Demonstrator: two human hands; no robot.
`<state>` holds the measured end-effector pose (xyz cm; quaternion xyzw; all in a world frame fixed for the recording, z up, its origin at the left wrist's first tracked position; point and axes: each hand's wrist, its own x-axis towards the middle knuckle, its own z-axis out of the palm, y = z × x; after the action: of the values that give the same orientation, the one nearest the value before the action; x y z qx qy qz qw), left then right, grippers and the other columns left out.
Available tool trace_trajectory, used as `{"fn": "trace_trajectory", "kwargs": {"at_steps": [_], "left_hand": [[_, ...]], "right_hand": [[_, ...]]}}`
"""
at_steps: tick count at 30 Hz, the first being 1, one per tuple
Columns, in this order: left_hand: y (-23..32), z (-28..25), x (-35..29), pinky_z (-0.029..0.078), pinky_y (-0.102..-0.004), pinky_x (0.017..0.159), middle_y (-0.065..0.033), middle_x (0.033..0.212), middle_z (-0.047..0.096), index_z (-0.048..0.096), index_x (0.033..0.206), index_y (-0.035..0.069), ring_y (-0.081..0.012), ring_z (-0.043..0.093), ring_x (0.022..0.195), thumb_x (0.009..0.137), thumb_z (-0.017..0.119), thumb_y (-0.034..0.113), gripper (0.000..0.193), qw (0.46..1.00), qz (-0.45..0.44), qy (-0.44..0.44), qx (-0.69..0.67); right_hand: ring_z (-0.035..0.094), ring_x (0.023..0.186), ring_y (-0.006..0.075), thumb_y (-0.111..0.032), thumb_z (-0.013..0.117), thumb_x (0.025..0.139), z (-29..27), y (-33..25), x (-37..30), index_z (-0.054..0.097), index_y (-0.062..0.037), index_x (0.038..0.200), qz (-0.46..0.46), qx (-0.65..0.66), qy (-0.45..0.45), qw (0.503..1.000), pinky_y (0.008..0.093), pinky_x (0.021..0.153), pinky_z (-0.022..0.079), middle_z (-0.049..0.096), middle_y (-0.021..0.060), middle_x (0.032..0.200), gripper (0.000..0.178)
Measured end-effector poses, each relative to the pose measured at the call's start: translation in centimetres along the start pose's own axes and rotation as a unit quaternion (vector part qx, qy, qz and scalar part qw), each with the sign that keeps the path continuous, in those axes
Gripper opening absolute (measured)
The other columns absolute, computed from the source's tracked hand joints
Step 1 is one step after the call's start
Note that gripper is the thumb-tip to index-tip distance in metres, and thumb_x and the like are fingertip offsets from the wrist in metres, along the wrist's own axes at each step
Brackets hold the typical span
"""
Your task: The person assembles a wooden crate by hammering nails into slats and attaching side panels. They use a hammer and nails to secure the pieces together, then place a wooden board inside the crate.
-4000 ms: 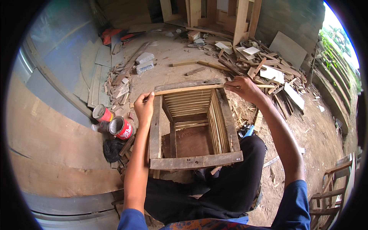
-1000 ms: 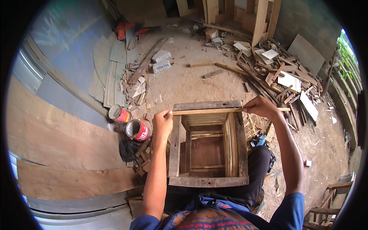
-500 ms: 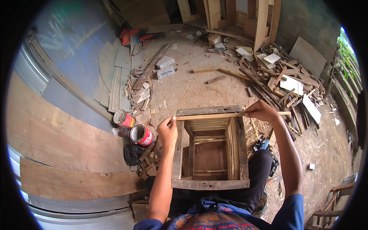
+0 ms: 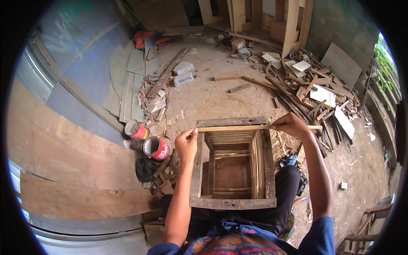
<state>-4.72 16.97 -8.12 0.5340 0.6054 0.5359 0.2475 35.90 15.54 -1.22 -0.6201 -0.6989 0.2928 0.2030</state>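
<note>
A box-shaped wooden frame (image 4: 233,204) with slatted inner sides rests at my lap, its open top facing me. Across its far end lies a thin pale wooden strip (image 4: 233,128), just on my side of the frame's weathered far bar. My left hand (image 4: 186,143) pinches the strip's left end at the frame's far left corner. Past the far right corner, my right hand (image 4: 291,125) grips the strip between thumb and fingers. The strip's right end sticks out beyond that hand.
Two open paint cans (image 4: 156,148) and a black plastic bag (image 4: 147,170) stand at the left. Scrap wood (image 4: 314,85) is heaped at the far right. Grey block pieces (image 4: 183,79) lie on the dirt floor ahead. A wooden panel (image 4: 76,144) leans along the left.
Almost nothing differs. Both hands still hold the strip across the frame; the view has shifted very slightly.
</note>
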Motion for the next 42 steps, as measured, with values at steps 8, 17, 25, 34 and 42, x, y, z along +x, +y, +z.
{"fn": "trace_trajectory", "kwargs": {"at_steps": [8,17,25,34,42], "left_hand": [[0.3,-0.2,-0.1,0.053,-0.028,0.073,-0.0105,0.088,0.078,0.077,0.105,-0.002,-0.0111,0.068,0.077,0.091,0.078,0.021,0.027,1.0,0.018,0.006,0.006],[-0.1,-0.2,0.1,0.053,-0.0275,0.074,-0.0096,0.087,0.077,0.078,0.102,-0.003,-0.011,0.067,0.077,0.089,0.08,0.019,0.026,0.999,0.021,0.013,-0.024],[-0.3,-0.3,0.2,0.053,-0.0287,0.076,-0.0106,0.088,0.077,0.077,0.102,-0.004,-0.0124,0.068,0.078,0.091,0.079,0.022,0.028,1.0,0.014,0.0,-0.005],[-1.8,-0.1,0.7,0.053,-0.0301,0.078,-0.0105,0.089,0.077,0.077,0.1,-0.003,-0.0139,0.068,0.081,0.091,0.078,0.022,0.027,1.0,0.01,-0.008,-0.026],[3.3,-1.3,0.9,0.05,-0.0416,0.092,-0.0157,0.114,0.07,0.071,0.113,0.001,-0.0252,0.066,0.103,0.088,0.078,0.022,0.033,0.961,0.096,-0.048,0.254]], "right_hand": [[0.07,0.079,0.0153,-0.021,0.075,0.083,0.2,0.6,0.4,0.08,-0.0078,0.105,0.002,0.034,-0.019,0.999,0.0318,0.075,0.054,0.077,0.0104,0.085,0.027],[0.067,0.076,0.014,-0.018,0.075,0.087,0.2,0.2,0.4,0.078,-0.0093,0.111,-0.016,0.046,-0.024,0.999,0.0325,0.069,0.053,0.075,0.0095,0.083,0.025],[0.066,0.075,0.0144,-0.027,0.077,0.089,0.2,-0.1,0.8,0.079,-0.0114,0.108,-0.021,0.021,-0.027,0.999,0.0332,0.068,0.052,0.074,0.0085,0.083,0.025],[0.068,0.079,0.0166,-0.029,0.078,0.088,0.4,0.6,1.4,0.079,-0.0108,0.105,-0.028,0.034,-0.037,0.998,0.0337,0.071,0.052,0.075,0.0087,0.086,0.025],[0.065,0.076,0.0147,-0.024,0.078,0.081,0.0,-1.6,1.4,0.078,-0.0113,0.103,0.015,-0.063,-0.031,0.997,0.0322,0.068,0.05,0.073,0.0035,0.083,0.025]]}}
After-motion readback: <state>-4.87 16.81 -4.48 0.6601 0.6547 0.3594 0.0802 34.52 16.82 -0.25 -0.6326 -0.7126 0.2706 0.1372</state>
